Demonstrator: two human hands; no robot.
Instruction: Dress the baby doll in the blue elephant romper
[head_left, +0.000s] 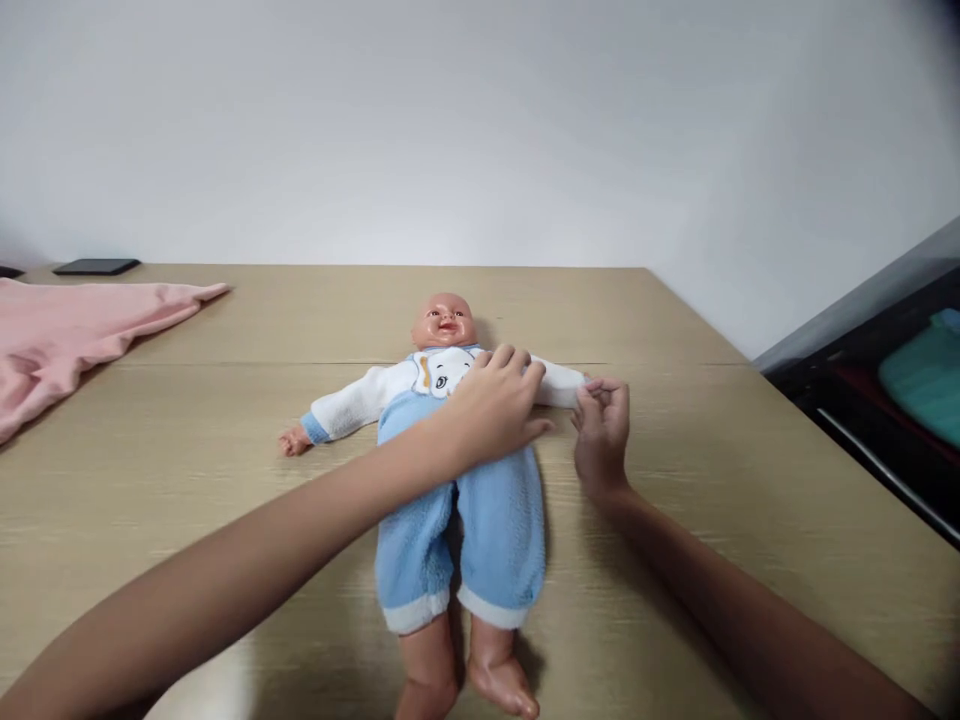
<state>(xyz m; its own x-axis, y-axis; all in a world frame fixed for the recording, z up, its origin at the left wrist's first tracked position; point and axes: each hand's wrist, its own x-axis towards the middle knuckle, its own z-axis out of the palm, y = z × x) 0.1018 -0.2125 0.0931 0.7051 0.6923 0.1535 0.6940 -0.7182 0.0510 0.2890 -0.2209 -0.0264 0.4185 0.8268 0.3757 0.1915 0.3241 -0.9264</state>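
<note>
A baby doll (448,318) lies on its back on the wooden table, its head toward the wall. It wears a fuzzy outfit (499,530) with blue trousers and a white top showing an animal face. My left hand (499,405) rests across the doll's chest and shoulder, its fingers bent a little and the thumb apart. At the end of the outstretched white sleeve (559,385), my right hand (604,425) pinches the cuff with thumb and fingers, hiding the doll's hand there. The doll's other arm (349,405) stretches out to the left, with a blue cuff and bare hand.
Pink cloth (82,330) lies at the table's left, and a dark flat phone-like object (97,266) sits behind it. A white wall (450,130) rises beyond the table (675,580). Off the right edge stands something black with teal fabric (926,375) in it.
</note>
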